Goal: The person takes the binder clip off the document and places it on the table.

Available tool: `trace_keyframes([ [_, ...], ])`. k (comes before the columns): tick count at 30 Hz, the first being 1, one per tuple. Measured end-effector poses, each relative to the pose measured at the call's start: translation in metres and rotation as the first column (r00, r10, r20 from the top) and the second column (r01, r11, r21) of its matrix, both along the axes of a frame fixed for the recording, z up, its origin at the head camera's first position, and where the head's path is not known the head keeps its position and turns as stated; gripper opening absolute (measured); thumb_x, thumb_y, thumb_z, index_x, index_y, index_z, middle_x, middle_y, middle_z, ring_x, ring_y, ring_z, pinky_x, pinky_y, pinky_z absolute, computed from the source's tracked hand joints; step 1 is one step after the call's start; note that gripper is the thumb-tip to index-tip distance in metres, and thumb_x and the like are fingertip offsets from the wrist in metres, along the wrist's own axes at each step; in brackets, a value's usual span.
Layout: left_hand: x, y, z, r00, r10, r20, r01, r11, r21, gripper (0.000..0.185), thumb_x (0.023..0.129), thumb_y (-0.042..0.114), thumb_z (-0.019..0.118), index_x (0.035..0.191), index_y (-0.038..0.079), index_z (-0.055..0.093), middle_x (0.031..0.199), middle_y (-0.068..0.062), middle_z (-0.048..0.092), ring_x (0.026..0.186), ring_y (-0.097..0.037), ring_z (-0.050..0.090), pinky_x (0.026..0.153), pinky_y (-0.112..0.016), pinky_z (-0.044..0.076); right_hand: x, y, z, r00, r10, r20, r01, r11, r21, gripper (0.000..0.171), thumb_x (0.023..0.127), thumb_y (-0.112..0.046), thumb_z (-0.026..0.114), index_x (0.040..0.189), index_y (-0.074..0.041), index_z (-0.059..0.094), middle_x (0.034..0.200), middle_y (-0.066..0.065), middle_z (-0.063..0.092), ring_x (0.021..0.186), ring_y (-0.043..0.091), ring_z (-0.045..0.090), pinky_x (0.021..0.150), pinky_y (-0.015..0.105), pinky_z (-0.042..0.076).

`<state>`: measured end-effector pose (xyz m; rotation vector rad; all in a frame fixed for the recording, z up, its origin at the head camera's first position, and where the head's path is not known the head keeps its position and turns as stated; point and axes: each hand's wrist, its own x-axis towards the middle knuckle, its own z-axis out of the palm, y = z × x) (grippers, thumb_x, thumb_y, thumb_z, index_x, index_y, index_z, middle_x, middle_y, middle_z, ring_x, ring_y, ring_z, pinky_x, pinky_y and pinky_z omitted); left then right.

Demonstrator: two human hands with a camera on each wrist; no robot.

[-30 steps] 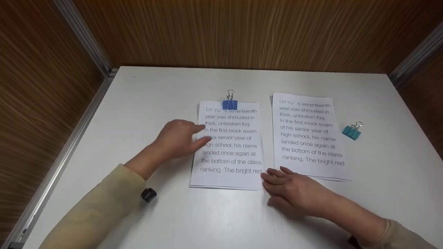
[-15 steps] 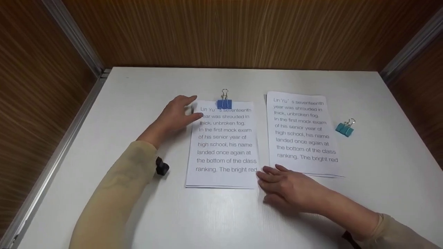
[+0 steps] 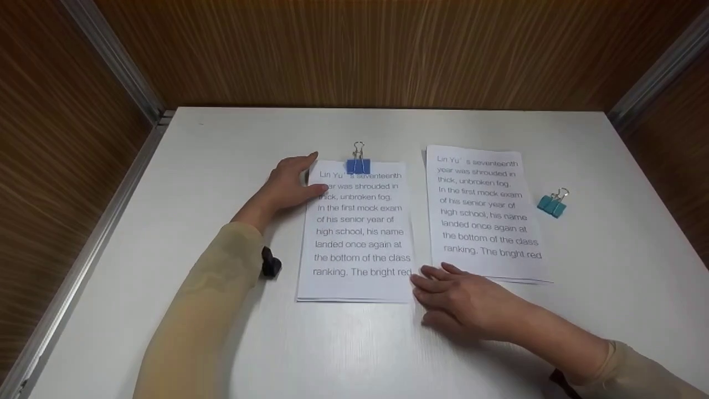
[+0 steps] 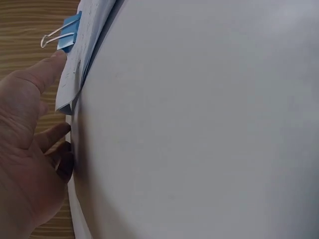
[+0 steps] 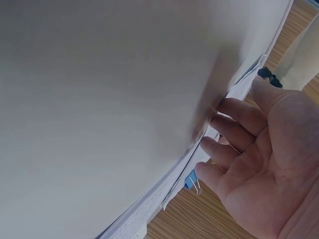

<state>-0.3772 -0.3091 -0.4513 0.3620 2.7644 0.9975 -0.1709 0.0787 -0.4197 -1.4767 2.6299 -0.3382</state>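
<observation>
A printed paper stack [image 3: 360, 288] lies in the middle of the table, a blue binder clip [image 3: 358, 166] gripping its top edge with both wire handles up. My left hand [image 3: 291, 180] is at the stack's upper left corner, thumb over the sheet's margin and fingers spread along the left side. In the left wrist view, the thumb [image 4: 52, 67] points toward the clip and the other fingertips come down at the table. Beside the stack's lower right edge rests my right hand [image 3: 465, 302], fingers loosely extended, holding nothing.
A second printed stack [image 3: 482, 216], without a clip, lies to the right, slightly turned. Farther right sits a teal binder clip [image 3: 552, 205] on the white table [image 3: 354, 354]. Wood-grain panels [image 3: 354, 50] stand behind and at both sides.
My left hand has moved up along the stack's left side to its upper left corner, then slightly rightward onto the margin. The right hand stays in place; the view has shifted slightly.
</observation>
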Motion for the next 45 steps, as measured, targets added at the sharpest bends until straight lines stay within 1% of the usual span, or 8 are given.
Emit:
trace_keyframes([
  [6,-0.001,0.005,0.001,1.000,0.002,0.016,-0.002,1.000,-0.018,0.089,0.097,0.049,0.073,0.170,0.024,0.028,0.169,-0.009,0.036,0.159,-0.030,0.024,0.129,-0.049,0.017,0.001,0.002,0.002,1.000,0.000,-0.017,0.001,1.000,0.007,0.046,0.106,-0.032,0.065,0.141,-0.003,0.068,0.148,0.017,0.062,0.139,0.039,0.057,0.112,0.060,0.046],
  [12,0.000,0.013,0.005,0.999,-0.021,0.049,0.018,0.998,0.059,0.088,0.098,0.045,0.073,0.170,0.023,0.027,0.165,-0.011,0.042,0.155,-0.028,0.032,0.129,-0.044,0.021,0.000,0.002,0.002,1.000,-0.007,0.000,0.007,1.000,0.004,0.046,0.106,-0.033,0.065,0.142,-0.004,0.067,0.149,0.016,0.062,0.139,0.038,0.057,0.112,0.061,0.045],
  [16,0.001,0.019,0.007,0.994,0.001,0.111,-0.016,0.990,0.137,0.085,0.099,0.043,0.074,0.170,0.027,0.029,0.167,-0.008,0.041,0.156,-0.025,0.033,0.128,-0.041,0.023,0.000,0.001,0.001,1.000,-0.008,0.012,0.008,1.000,0.009,0.047,0.107,-0.033,0.065,0.143,-0.004,0.067,0.149,0.016,0.061,0.140,0.038,0.056,0.113,0.060,0.045],
  [24,0.000,0.022,0.006,0.987,0.039,0.157,-0.089,0.941,0.326,0.067,0.104,0.024,0.069,0.165,0.029,0.041,0.164,-0.001,0.046,0.150,-0.019,0.042,0.126,-0.038,0.029,0.000,0.000,-0.001,0.999,-0.017,0.032,0.016,1.000,0.021,0.048,0.107,-0.034,0.065,0.144,-0.005,0.066,0.150,0.015,0.060,0.141,0.039,0.055,0.114,0.062,0.043],
  [29,0.000,0.024,0.004,0.976,0.082,0.200,-0.157,0.906,0.394,0.060,0.105,0.010,0.062,0.160,0.030,0.050,0.168,0.005,0.041,0.155,-0.016,0.034,0.127,-0.037,0.026,0.000,0.000,-0.001,0.999,-0.017,0.035,0.016,1.000,0.015,0.048,0.107,-0.035,0.064,0.144,-0.005,0.066,0.150,0.015,0.060,0.141,0.039,0.055,0.113,0.062,0.043],
  [33,0.000,0.030,0.006,0.964,0.063,0.257,-0.178,0.873,0.454,0.059,0.104,0.004,0.061,0.158,0.027,0.054,0.167,0.003,0.042,0.154,-0.016,0.036,0.127,-0.036,0.026,0.000,0.001,0.000,1.000,-0.011,0.022,0.011,1.000,0.006,0.047,0.107,-0.035,0.064,0.143,-0.005,0.067,0.150,0.015,0.061,0.140,0.039,0.056,0.112,0.062,0.045],
  [38,0.000,0.034,0.010,0.961,0.031,0.275,-0.165,0.861,0.480,0.058,0.104,0.003,0.060,0.157,0.025,0.055,0.167,0.002,0.043,0.155,-0.015,0.034,0.127,-0.035,0.025,0.001,0.001,0.000,1.000,-0.013,0.025,0.013,1.000,0.005,0.047,0.107,-0.034,0.064,0.144,-0.005,0.066,0.150,0.015,0.061,0.140,0.040,0.056,0.113,0.061,0.044],
  [45,0.003,0.035,0.016,0.966,0.053,0.253,-0.182,0.836,0.518,0.056,0.103,0.002,0.062,0.153,0.026,0.059,0.163,0.005,0.048,0.156,-0.013,0.033,0.128,-0.033,0.023,0.000,0.001,0.001,1.000,-0.012,0.028,0.012,1.000,0.008,0.048,0.107,-0.034,0.064,0.145,-0.005,0.065,0.151,0.015,0.060,0.140,0.040,0.055,0.113,0.062,0.044],
])
